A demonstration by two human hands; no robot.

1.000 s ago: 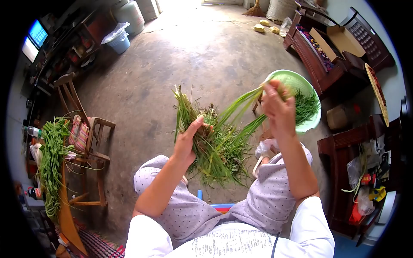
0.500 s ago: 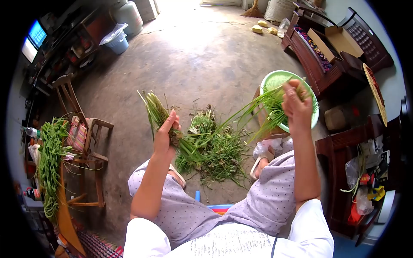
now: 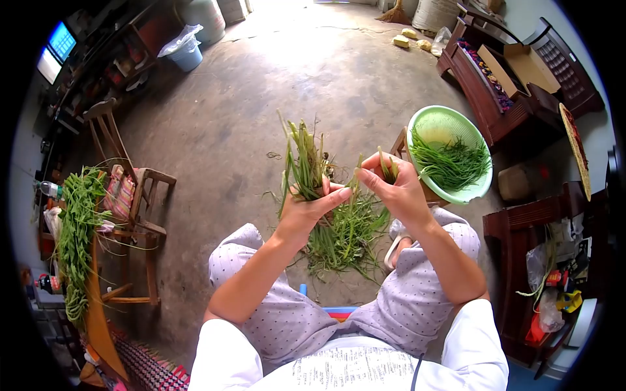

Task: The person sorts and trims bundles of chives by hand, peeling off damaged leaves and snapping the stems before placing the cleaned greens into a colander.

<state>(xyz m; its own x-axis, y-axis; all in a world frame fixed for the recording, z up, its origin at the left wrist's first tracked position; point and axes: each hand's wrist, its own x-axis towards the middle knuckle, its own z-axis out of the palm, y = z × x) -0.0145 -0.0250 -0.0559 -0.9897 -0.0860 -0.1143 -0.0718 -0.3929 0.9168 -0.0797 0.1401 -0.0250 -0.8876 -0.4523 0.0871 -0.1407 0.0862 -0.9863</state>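
Note:
My left hand (image 3: 312,207) is closed round a bunch of garlic chives (image 3: 303,153), its pale cut ends pointing up and away from me. Close beside it, my right hand (image 3: 399,186) pinches a few chive stalks (image 3: 389,171) between thumb and fingers. Below both hands, a loose heap of chives and trimmings (image 3: 342,241) lies on the floor between my feet. To the right, a light green plastic colander (image 3: 433,120) holds long green chives (image 3: 450,163) and rests on a small wooden stool (image 3: 399,144).
On my left, a leafy green bunch (image 3: 81,228) hangs over a wooden board beside a wooden chair (image 3: 147,189). A blue bin (image 3: 188,57) stands farther back. A dark wooden bench (image 3: 479,85) with an open cardboard box (image 3: 531,68) is at the right.
My right hand has come from over the colander to beside my left hand. The long strands it held are gone from it, and more chives show in the colander.

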